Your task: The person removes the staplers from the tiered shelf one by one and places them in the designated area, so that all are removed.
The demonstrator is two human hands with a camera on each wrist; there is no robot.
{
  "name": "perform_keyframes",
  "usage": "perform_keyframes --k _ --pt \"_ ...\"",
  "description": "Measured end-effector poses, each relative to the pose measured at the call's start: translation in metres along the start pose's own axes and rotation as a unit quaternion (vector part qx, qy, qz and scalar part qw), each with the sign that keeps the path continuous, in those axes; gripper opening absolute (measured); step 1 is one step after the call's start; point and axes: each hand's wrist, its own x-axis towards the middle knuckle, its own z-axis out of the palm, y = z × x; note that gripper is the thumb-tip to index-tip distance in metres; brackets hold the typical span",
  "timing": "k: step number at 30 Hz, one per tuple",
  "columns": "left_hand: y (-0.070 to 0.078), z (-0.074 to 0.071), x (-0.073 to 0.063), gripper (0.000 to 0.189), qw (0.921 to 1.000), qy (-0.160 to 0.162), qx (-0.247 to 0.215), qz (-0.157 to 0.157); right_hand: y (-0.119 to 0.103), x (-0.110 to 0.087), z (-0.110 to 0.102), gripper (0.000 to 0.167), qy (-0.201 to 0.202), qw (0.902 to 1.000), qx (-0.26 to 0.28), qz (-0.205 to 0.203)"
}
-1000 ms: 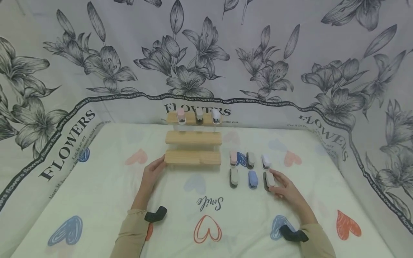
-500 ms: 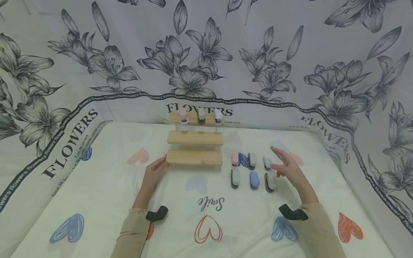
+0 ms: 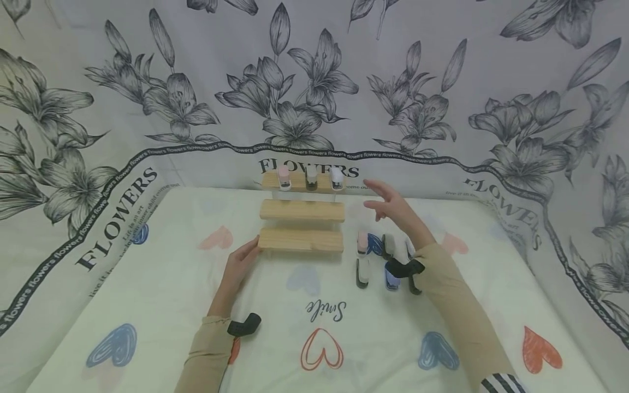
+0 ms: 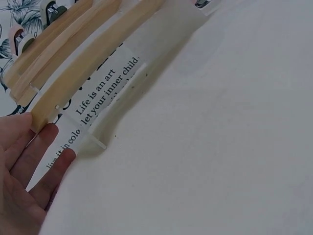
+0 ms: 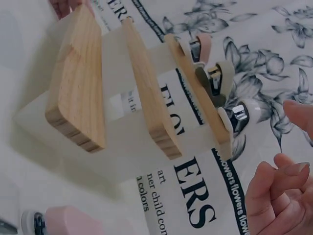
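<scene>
A three-tier wooden rack (image 3: 301, 241) with clear side supports stands at the table's back. My left hand (image 3: 239, 266) grips the left end of its lowest plank; the left wrist view shows the thumb above and fingers below. On the top plank sit three mini staplers: pink (image 3: 284, 177), grey-green (image 3: 311, 177) and white (image 3: 336, 177). Just right of the white one, my right hand (image 3: 393, 210) hovers with nothing in it, its index finger and thumb apart. In the right wrist view, the right fingers (image 5: 281, 183) are separate from the white stapler (image 5: 240, 116).
Right of the rack, several more staplers lie in two rows, including a pink one (image 3: 362, 243), a grey one (image 3: 387, 245), a pale green one (image 3: 362, 273) and a blue one (image 3: 391, 281). My right wrist partly covers some. A flower-printed curtain (image 3: 417, 174) hangs behind.
My right hand has left the staplers at the right and moved up and left, to beside the top tier. The left hand stays on the rack. The staplers keep their places.
</scene>
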Motion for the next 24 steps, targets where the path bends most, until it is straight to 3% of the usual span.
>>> perform_keyframes --k 8,12,17,24 --pt "0.004 0.004 -0.002 0.051 0.9994 0.023 0.026 -0.002 0.001 0.041 0.017 0.064 0.018 0.9994 0.030 0.007" --pt "0.003 0.004 -0.002 0.049 0.9997 0.017 0.017 0.006 -0.002 0.053 0.023 0.078 -0.009 0.9998 0.008 0.017" --pt "0.000 0.003 0.000 0.055 0.9991 0.013 0.038 -0.014 -0.010 0.057 0.028 0.090 -0.049 0.9986 0.020 0.007" --pt "0.002 0.002 0.001 0.059 0.9985 0.010 0.049 -0.023 -0.025 0.050 0.036 0.075 -0.065 0.9978 0.007 0.010"
